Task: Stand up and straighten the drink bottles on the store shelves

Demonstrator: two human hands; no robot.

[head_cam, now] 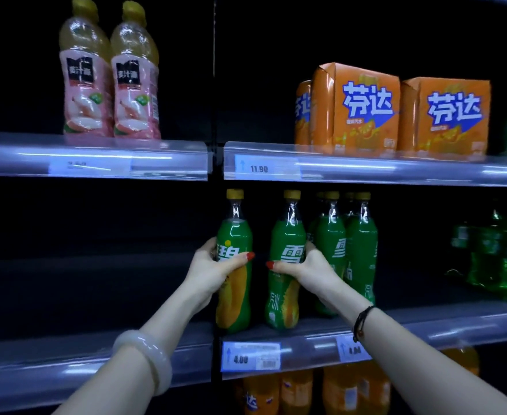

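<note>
Two green soda bottles with yellow caps stand upright at the front of the middle shelf (pixel 306 351). My left hand (pixel 213 269) is wrapped around the left green bottle (pixel 235 235) at its waist. My right hand (pixel 303 268) grips the second green bottle (pixel 288 235) just to the right, also at mid-height. A narrow gap separates the two bottles. More green bottles (pixel 348 241) of the same kind stand upright in rows right behind and beside my right hand.
Two pink juice bottles (pixel 111 85) stand on the upper left shelf. Orange drink packs (pixel 396 112) sit on the upper right shelf. Dark green bottles (pixel 498 253) fill the far right. Orange bottles (pixel 300 390) stand on the shelf below. The left half of the middle shelf is dark.
</note>
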